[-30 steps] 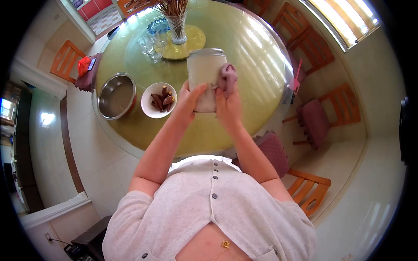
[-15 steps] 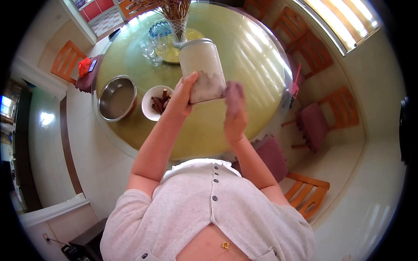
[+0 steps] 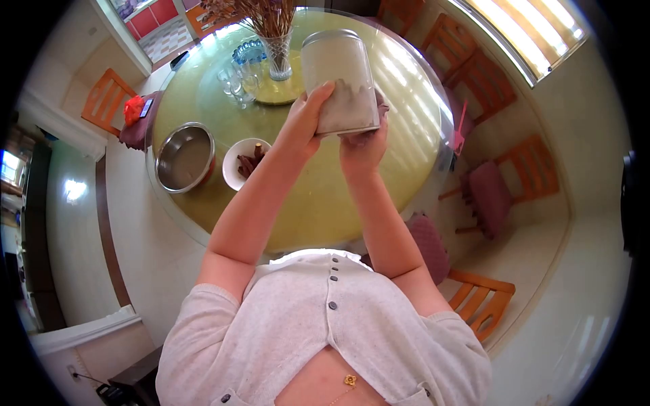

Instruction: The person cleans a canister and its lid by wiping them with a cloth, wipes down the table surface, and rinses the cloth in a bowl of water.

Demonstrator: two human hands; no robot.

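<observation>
A pale canister (image 3: 340, 74) with a silvery rim and a grey landscape-like print is held up above the table, tilted a little. My left hand (image 3: 306, 120) grips its left side, the thumb lying across the front and the other fingers hidden behind. At the lower right corner, my right hand (image 3: 362, 154) presses a mauve cloth (image 3: 383, 108) against the canister. Most of that cloth and the right fingers are hidden behind the canister. Below and left of the canister stands a white bowl (image 3: 232, 177) with dark reddish-brown pieces in it.
On the round glass-topped table (image 3: 305, 216) are a steel basin (image 3: 184, 159), several drinking glasses (image 3: 238, 81), a blue glass dish (image 3: 249, 51) and a glass vase (image 3: 277, 57) of dried stems. Wooden chairs (image 3: 494, 186) stand around it, one holding a phone (image 3: 146, 107) and a red bag (image 3: 133, 110).
The canister has moved up and to the right with my left hand. My right hand and the cloth have gone from beside its lower right edge to partly behind and under it.
</observation>
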